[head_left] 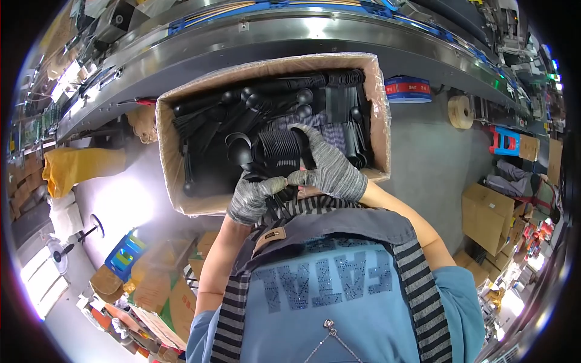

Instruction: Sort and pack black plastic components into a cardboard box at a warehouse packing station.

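Observation:
A large cardboard box (382,115), lined with clear plastic, holds many black plastic spoons (248,100), several of them nested in stacks. My left hand (251,198), in a grey knitted glove, is closed round the lower end of a bunch of black spoons (240,150) at the box's near edge. Gloved alike, my right hand (331,162) curls its fingers over the right side of a nested stack of black spoons (278,145). Thumbs of both hands nearly meet in front of my body. The fingers partly hide the lower ends of the held spoons.
Beyond the box runs a metal machine edge (315,37) with blue cable ducting. To the right are a red and blue round container (408,89), a tape roll (460,112) and a cardboard carton (487,215). A yellow cloth (85,166) and blue stool (125,255) stand left.

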Demonstrator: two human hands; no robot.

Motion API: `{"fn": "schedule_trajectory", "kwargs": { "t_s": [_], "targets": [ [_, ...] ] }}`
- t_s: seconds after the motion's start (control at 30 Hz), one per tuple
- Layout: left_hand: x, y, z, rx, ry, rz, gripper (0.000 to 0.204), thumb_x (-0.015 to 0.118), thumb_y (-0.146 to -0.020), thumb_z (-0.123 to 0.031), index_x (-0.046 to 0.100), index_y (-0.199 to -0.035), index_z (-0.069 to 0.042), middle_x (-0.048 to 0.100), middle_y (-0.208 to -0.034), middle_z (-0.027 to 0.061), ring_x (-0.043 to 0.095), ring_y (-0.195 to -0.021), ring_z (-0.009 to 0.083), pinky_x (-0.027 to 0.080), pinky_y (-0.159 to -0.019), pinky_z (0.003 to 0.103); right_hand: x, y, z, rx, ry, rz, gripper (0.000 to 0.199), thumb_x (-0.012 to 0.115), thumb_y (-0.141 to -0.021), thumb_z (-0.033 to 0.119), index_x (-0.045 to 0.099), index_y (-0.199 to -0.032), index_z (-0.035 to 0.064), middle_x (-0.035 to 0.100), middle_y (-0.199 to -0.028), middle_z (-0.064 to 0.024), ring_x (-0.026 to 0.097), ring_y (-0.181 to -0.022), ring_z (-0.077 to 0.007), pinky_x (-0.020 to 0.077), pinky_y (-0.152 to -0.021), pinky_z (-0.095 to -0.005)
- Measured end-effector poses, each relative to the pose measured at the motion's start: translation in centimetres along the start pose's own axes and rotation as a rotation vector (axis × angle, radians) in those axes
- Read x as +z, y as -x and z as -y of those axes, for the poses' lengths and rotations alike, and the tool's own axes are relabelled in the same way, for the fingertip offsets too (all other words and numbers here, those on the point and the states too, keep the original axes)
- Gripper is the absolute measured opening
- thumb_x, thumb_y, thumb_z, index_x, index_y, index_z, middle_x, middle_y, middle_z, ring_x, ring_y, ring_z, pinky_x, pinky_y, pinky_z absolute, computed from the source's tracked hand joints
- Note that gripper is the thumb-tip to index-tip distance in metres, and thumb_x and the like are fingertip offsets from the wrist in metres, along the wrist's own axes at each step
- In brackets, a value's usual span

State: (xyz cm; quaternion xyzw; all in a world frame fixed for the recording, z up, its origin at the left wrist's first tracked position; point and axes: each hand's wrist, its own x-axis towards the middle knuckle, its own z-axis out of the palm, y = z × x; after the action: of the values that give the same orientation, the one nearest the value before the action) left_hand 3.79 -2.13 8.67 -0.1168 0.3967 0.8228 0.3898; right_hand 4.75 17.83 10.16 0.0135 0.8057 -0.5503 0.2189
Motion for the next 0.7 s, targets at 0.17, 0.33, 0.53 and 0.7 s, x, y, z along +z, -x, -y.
{"fn": "schedule_trajectory", "kwargs": {
  "t_s": [0.17, 0.33, 0.53, 0.7],
  "targets": [
    [0.6, -0.4, -0.7, -0.133, 0.074, 0.022, 0.048, 0.065, -0.075, 0.006, 0.053, -0.121, 0.003, 0.065, -0.105, 0.0142, 0.066, -0.091, 0.0230, 0.054, -0.083, 0.034, -0.2, -0.2, 0.0, -0.111, -0.440, 0.089, 0.076, 0.069, -0.081, 0.035, 0.029, -0.139, 0.0043, 0.062, -0.096, -0.0179, 0.064, -0.086, -0.0307, 0.0506, -0.078, -0.0387],
    [1.2, -0.5, -0.3, -0.165, -0.092, 0.049, 0.043, 0.070, -0.073, 0.003, 0.058, -0.114, 0.000, 0.066, -0.102, 0.0110, 0.065, -0.089, 0.0187, 0.054, -0.077, 0.029, -1.0, -1.1, 0.2, -0.313, 0.063, -0.101, 0.069, 0.065, -0.082, 0.044, 0.041, -0.133, 0.0046, 0.057, -0.114, -0.0212, 0.059, -0.103, -0.0357, 0.0474, -0.088, -0.0398],
    [1.2, -0.2, -0.4, -0.094, -0.225, 0.067, 0.041, 0.067, -0.073, 0.004, 0.059, -0.114, -0.001, 0.066, -0.097, 0.0062, 0.064, -0.088, 0.0145, 0.053, -0.075, 0.026, -0.8, -1.4, 1.2, -0.340, 0.108, -0.068, 0.053, 0.075, -0.077, 0.032, 0.057, -0.116, 0.0023, 0.063, -0.107, -0.0171, 0.061, -0.101, -0.0302, 0.0473, -0.090, -0.0368],
    [0.9, -0.5, -0.4, -0.157, -0.234, 0.148, 0.043, 0.067, -0.076, 0.004, 0.055, -0.117, 0.002, 0.066, -0.099, 0.0115, 0.065, -0.086, 0.0190, 0.055, -0.077, 0.029, -1.6, -2.0, 1.7, -0.332, 0.049, -0.013, 0.040, 0.072, -0.076, 0.024, 0.062, -0.109, 0.0056, 0.066, -0.095, -0.0145, 0.064, -0.088, -0.0295, 0.0501, -0.080, -0.0370]
  ]
}}
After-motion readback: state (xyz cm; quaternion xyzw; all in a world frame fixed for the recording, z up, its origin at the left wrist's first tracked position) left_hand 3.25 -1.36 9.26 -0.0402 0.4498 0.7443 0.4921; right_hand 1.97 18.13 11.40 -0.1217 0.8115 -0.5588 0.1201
